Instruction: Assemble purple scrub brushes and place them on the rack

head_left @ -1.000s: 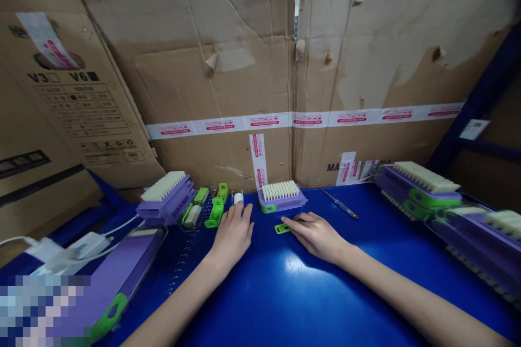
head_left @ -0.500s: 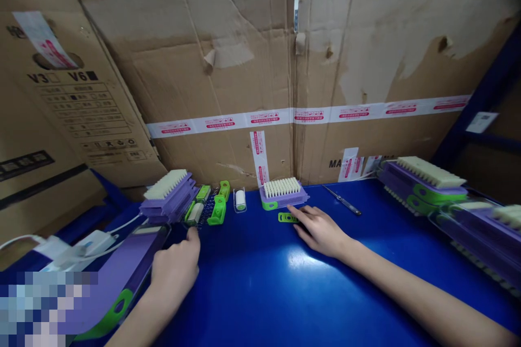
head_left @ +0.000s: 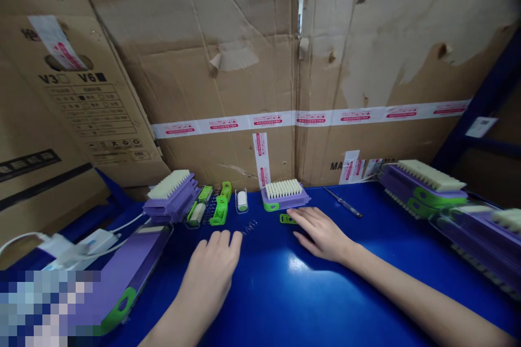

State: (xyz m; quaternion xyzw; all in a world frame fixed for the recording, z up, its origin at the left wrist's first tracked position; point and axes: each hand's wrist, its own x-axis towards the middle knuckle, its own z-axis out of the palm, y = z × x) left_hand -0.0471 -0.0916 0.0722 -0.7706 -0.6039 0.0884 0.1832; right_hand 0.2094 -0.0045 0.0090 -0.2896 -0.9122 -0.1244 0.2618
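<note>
The person's bare left hand [head_left: 211, 268] is palm down over the worktop [head_left: 277, 309], knuckles up and fingers [head_left: 217, 241] bent and close together, pointing toward the far edge; its thumb is largely hidden. The left wrist [head_left: 185, 306] is roughly in line with the forearm. The right hand [head_left: 319, 233] lies lower-palmed and nearer the far edge, its fingers reaching forward and to the left, the thumb [head_left: 305, 242] spread below them. The bare right forearm [head_left: 411, 282] slants in from the near right.
</note>
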